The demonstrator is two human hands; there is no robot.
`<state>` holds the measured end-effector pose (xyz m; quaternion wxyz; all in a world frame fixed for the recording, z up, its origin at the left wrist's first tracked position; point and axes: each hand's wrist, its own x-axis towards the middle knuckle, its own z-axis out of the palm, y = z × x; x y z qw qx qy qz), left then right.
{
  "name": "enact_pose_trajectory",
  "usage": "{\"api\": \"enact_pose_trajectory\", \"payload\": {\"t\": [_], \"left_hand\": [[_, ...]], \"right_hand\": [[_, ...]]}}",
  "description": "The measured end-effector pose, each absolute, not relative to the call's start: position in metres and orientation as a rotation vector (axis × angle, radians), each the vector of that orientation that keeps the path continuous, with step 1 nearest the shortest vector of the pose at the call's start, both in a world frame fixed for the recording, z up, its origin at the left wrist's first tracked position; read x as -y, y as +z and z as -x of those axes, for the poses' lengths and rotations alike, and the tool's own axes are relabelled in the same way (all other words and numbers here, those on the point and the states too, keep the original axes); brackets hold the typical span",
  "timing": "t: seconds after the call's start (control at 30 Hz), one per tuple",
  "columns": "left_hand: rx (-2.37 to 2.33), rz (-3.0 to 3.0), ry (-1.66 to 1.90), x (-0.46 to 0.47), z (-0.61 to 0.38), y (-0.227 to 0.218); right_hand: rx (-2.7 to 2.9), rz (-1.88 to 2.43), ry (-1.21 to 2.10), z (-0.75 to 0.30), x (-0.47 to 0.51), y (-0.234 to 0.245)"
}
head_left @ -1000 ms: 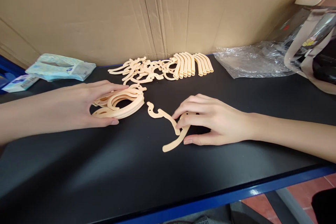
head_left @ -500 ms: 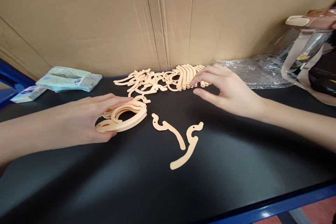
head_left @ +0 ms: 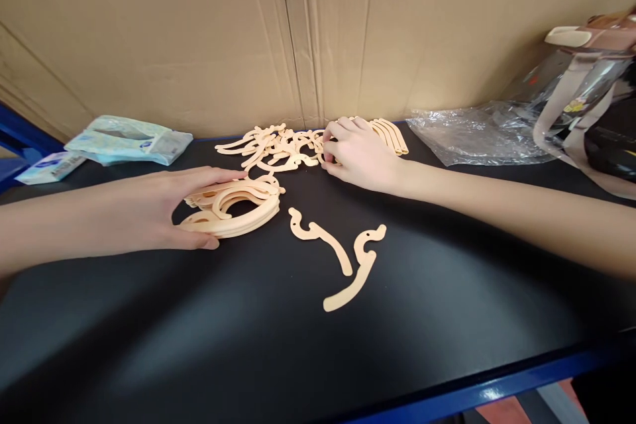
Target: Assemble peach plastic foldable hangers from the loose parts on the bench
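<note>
My left hand [head_left: 149, 212] is curved around a stack of beige plastic folding-hanger pieces [head_left: 248, 215] on the black tabletop, thumb at the near side and fingers at the far side. At the back, my right hand [head_left: 360, 154] has its fingers bent down around the left part of a row of curved hanger arms [head_left: 391, 136]; its grip is partly hidden. Left of it lies a loose heap of hook and arm pieces [head_left: 278, 146]. Two hook-and-arm pairs, a left one [head_left: 328, 242] and a right one [head_left: 360, 271], lie apart in the middle.
A tissue pack [head_left: 126, 140] and a smaller packet [head_left: 52, 167] lie at the back left. Clear plastic wrap [head_left: 477, 136] and a strapped bottle [head_left: 593, 46] are at the right. A cardboard wall [head_left: 199, 33] stands behind; a blue frame edge [head_left: 487, 387] borders the front.
My right hand has moved left, from the right end of the row of hanger arms to its left part, and its fingers have bent down. My left hand stays at the stack.
</note>
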<state>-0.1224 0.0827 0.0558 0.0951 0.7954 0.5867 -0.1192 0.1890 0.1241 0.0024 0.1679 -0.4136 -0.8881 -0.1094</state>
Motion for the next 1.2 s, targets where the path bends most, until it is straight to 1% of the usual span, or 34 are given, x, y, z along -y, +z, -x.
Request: {"api": "enact_pose_trajectory", "payload": {"t": [0.13,0.3,0.47,0.6,0.77,1.03,1.2], "left_hand": [[-1.751,-2.383,-0.385,-0.085,0.132,0.055],[-1.764,-2.382,-0.388,-0.085,0.134,0.055],[-1.778,-2.365,-0.378,-0.084,0.131,0.057],[-1.742,-2.387,-0.419,-0.085,0.134,0.059],[-1.824,-2.387,-0.454,-0.087,0.135,0.063],[-1.775,-2.425,-0.427,-0.087,0.139,0.063],[-1.768,-2.429,-0.403,-0.085,0.135,0.063]], "right_hand": [[2.424,1.234,-0.23,-0.182,-0.127,0.001],[2.2,1.323,-0.054,-0.182,-0.132,0.01],[2.06,1.312,0.088,-0.188,-0.139,0.019],[2.025,1.235,0.127,-0.193,-0.146,0.017],[1.999,1.225,0.166,-0.194,-0.151,0.017],[1.873,1.288,0.217,-0.185,-0.147,0.04],[1.782,1.173,0.318,-0.189,-0.13,0.051]]}}
